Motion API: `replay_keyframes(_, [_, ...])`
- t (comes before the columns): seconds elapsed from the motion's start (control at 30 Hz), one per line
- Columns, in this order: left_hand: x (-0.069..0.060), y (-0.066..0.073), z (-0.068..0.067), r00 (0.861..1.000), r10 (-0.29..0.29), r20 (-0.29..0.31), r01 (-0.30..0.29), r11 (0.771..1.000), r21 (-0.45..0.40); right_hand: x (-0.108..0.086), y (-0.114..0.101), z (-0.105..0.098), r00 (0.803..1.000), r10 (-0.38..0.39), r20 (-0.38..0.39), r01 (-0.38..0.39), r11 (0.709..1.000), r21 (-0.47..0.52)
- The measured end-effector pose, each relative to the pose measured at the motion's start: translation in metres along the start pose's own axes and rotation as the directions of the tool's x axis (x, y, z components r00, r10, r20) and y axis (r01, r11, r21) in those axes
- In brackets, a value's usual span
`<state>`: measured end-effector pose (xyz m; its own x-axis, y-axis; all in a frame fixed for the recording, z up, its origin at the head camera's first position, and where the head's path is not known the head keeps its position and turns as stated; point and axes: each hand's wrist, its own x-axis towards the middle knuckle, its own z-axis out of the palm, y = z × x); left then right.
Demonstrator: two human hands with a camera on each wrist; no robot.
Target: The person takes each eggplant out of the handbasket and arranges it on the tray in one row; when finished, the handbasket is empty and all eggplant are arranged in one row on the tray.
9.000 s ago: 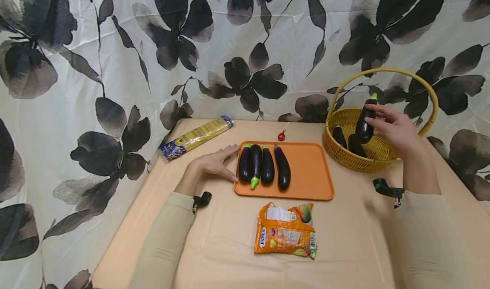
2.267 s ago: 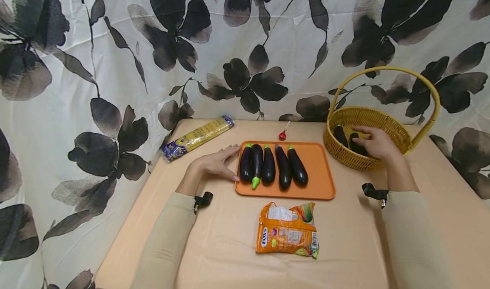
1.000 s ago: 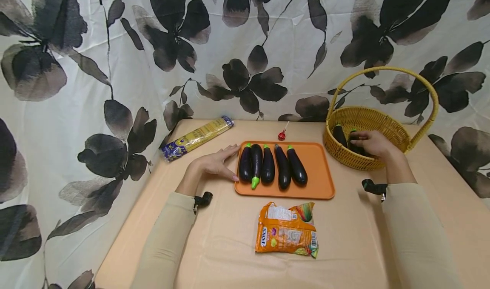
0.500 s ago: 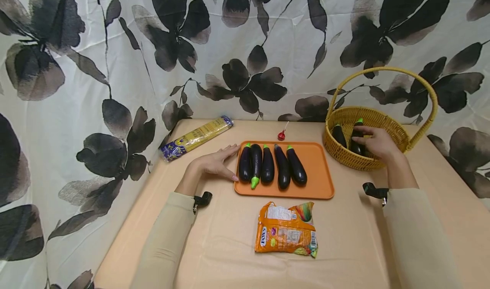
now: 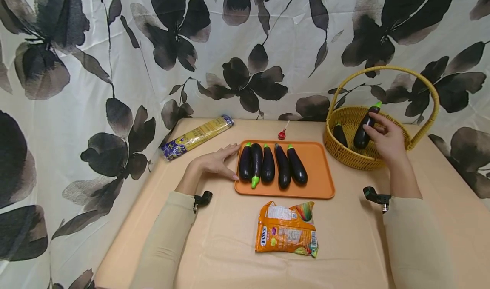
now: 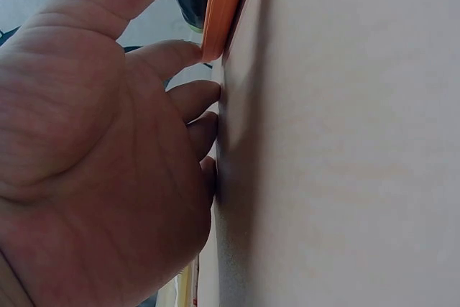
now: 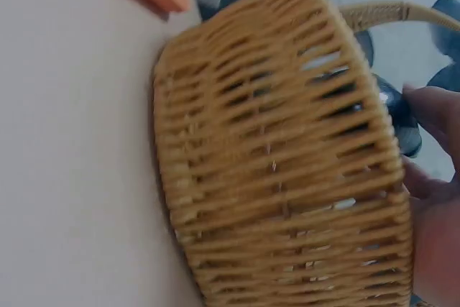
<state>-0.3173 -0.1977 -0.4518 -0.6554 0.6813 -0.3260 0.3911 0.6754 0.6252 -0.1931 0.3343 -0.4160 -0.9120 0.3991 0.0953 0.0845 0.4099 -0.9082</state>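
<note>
My right hand (image 5: 388, 138) pinches a dark purple eggplant (image 5: 365, 127) by its upper part, green stem upward, over the wicker basket (image 5: 363, 163). Another eggplant (image 5: 339, 135) leans inside the basket at its left. In the right wrist view the basket wall (image 7: 280, 149) hides most of the held eggplant (image 7: 402, 116). My left hand (image 5: 214, 163) rests at the left edge of the orange tray (image 5: 319, 170), fingers extended, touching its rim. Several eggplants (image 5: 283, 167) lie side by side on the tray's left and middle. In the left wrist view, fingertips meet the tray edge (image 6: 215, 16).
A yellow and blue packet (image 5: 199, 136) lies at the back left. Behind the tray is a red lollipop (image 5: 282, 135). An orange candy bag (image 5: 286, 229) lies in front of the tray. The basket's tall handle (image 5: 398, 69) arches over its opening; a floral cloth hangs behind.
Since nine seconds ago, one more eggplant lies on the tray. In the last second my right hand has raised another eggplant from the basket floor. The left hand has stayed put.
</note>
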Motion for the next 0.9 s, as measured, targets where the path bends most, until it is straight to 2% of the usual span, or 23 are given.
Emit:
replay_keyframes(0.2, [0.001, 0.000, 0.001, 1.000, 0.005, 0.005, -0.005, 1.000, 0.025, -0.013, -0.013, 0.006, 0.994, -0.025, -0.103, 0.041, 0.988, 0.150])
replay_keyframes(0.37, [0.001, -0.001, 0.001, 1.000, 0.004, 0.001, -0.004, 1.000, 0.026, -0.020, -0.026, 0.017, 0.988, -0.105, -0.115, 0.134, 0.949, 0.285])
replay_keyframes(0.5, [-0.001, -0.002, 0.001, 1.000, -0.009, 0.002, 0.009, 1.000, 0.021, -0.024, -0.033, 0.027, 0.984, -0.160, -0.076, 0.177, 0.923, 0.343])
replay_keyframes(0.67, [-0.001, -0.001, 0.002, 1.000, -0.008, 0.008, 0.008, 1.000, 0.011, -0.030, -0.040, 0.037, 0.980, -0.200, -0.020, 0.190, 0.888, 0.420])
replay_keyframes(0.73, [-0.001, 0.000, 0.002, 1.000, -0.002, 0.009, 0.002, 1.000, 0.016, -0.033, -0.043, 0.041, 0.975, -0.220, 0.009, 0.195, 0.882, 0.429])
replay_keyframes(0.9, [0.000, 0.000, 0.001, 1.000, 0.003, 0.003, -0.003, 1.000, 0.023, -0.041, -0.051, 0.057, 0.955, -0.267, 0.129, 0.213, 0.921, 0.328])
